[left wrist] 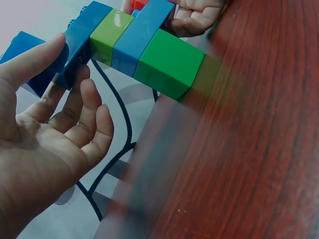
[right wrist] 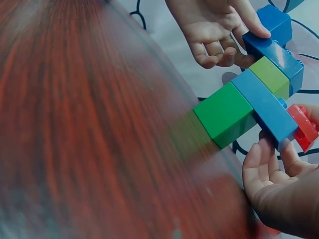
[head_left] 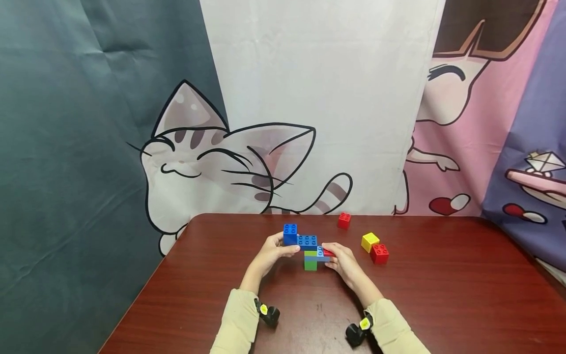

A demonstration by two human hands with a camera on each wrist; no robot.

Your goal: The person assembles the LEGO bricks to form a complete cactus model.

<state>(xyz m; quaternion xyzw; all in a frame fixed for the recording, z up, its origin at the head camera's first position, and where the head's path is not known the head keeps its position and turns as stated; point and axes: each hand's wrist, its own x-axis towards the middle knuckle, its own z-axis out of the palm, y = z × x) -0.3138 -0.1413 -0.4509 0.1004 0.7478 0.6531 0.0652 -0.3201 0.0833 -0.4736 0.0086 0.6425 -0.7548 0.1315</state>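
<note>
Before a cat-print backdrop [head_left: 318,73], we saw a brick stack [head_left: 311,258] held from both sides

Across the whole rear we saw that backdrop, its smiling striped cat outlined in black. In front of it spread a reddish-brown table [head_left: 190,314]. Two pale sleeves [head_left: 236,314] reached over the table, each with a black wrist device [head_left: 270,317].

We found the hands apart, the stack between them; whether its base touched the table, we could not tell. The left hand [head_left: 267,253] gripped the dark blue bricks at the upper left. The right hand [head_left: 346,263] pinched a small red brick on the other side.

From the foot up we counted a green block [left wrist: 169,64], a longer mid-blue brick [left wrist: 142,37] jutting right, a lime brick [left wrist: 112,35], a dark blue brick [head_left: 307,242] jutting left, and a second dark blue brick [head_left: 290,236] at its left end.

Right of the hands, we noted a yellow brick [head_left: 370,242] just beside a loose red brick [head_left: 379,253], with another red one [head_left: 344,220] farther back.

Last, we saw the small red brick [right wrist: 304,128] tilted at the mid-blue brick's end.
</note>
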